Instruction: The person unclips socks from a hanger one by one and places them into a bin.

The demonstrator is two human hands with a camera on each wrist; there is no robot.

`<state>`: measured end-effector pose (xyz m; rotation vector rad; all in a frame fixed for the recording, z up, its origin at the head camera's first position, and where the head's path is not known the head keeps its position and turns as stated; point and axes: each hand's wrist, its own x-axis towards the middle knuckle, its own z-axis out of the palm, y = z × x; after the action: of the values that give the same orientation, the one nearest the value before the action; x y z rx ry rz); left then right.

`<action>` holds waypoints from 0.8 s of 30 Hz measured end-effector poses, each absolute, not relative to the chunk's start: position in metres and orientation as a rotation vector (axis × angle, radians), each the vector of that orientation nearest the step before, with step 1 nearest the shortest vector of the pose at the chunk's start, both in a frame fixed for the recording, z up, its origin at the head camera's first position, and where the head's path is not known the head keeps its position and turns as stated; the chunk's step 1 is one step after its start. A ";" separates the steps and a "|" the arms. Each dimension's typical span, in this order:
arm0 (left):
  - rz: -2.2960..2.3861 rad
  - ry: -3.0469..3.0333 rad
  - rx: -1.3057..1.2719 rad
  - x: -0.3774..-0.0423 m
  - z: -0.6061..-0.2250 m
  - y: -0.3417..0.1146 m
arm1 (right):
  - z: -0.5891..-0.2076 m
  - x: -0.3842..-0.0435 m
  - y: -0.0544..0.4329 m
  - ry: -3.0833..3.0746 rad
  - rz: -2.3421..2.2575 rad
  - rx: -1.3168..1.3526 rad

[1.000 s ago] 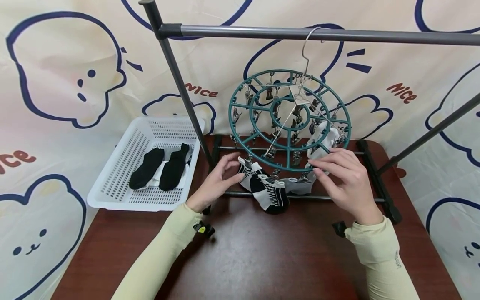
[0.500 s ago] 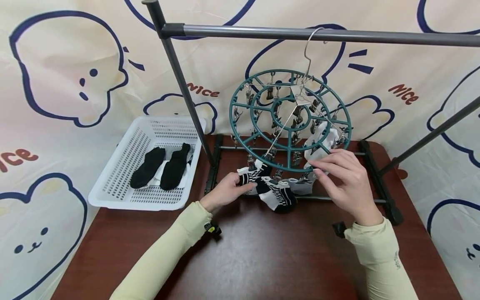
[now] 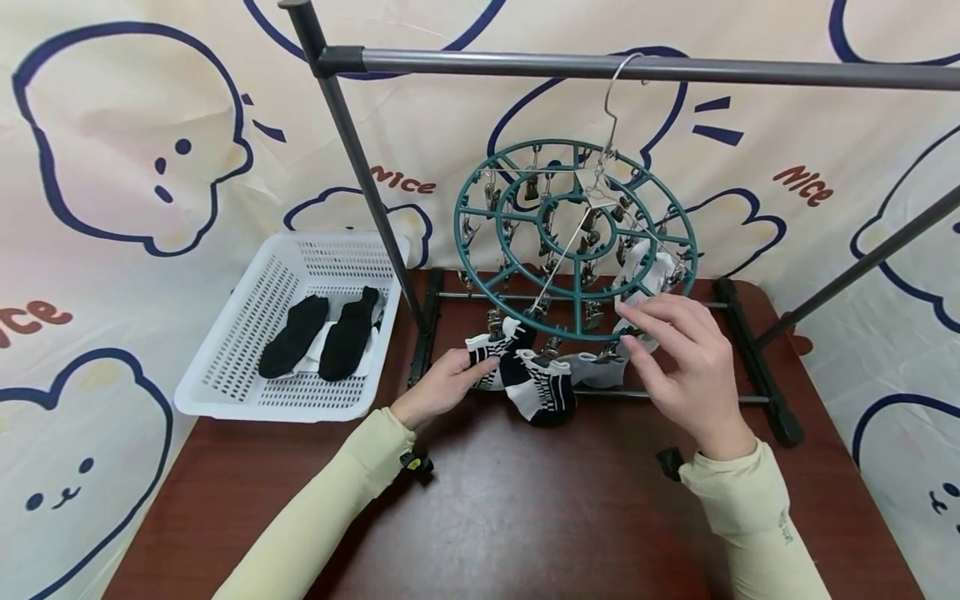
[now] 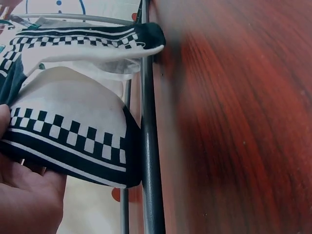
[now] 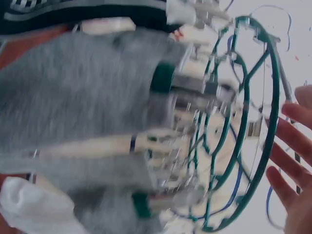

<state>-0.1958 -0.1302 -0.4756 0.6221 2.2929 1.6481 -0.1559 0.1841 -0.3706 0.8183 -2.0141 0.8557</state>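
My left hand [image 3: 441, 387] pinches a black-and-white checked sock [image 4: 73, 129], thumb in front and fingers behind. That sock hangs at the front left of a round green clip hanger [image 3: 457, 218]. Beside it hangs a matching black-and-white sock [image 3: 542, 387]. My right hand [image 3: 686, 362] is beside the hanger's front right rim; in the right wrist view its fingers are spread and hold nothing. Grey socks [image 5: 92, 87] hang from metal clips [image 5: 195, 90] close by, and a whitish sock [image 3: 654, 271] hangs farther back on the right.
A white perforated basket [image 3: 225, 408] at left holds black socks [image 3: 348, 337] and something white. The hanger hooks over a dark metal rack bar [image 3: 487, 65]. Rack legs and lower bars stand on the brown table [image 3: 540, 508], with a printed cloth behind.
My left hand has reached right and taken hold of the checked sock. My right fingers have come off the hanger's rim and parted. The hanger has shifted slightly left.
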 end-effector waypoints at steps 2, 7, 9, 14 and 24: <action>1.648 2.293 0.629 -0.196 -0.475 -0.130 | -0.369 -0.151 0.172 -1.917 0.865 0.818; 1.640 2.299 0.642 -0.197 -0.475 -0.130 | -0.371 -0.138 0.137 -1.756 0.902 0.959; 1.645 2.298 0.648 -0.198 -0.476 -0.129 | -0.379 -0.133 0.124 -1.815 0.927 1.035; 1.678 2.270 0.664 -0.198 -0.475 -0.129 | -0.401 -0.129 0.101 -2.161 1.010 1.022; 1.636 2.298 0.628 -0.197 -0.475 -0.135 | -0.401 -0.135 0.082 -2.461 1.128 0.834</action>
<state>-0.1969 -0.1347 -0.4752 0.6282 2.2982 1.6355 -0.1345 0.0817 -0.4008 0.8341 -2.4614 1.1284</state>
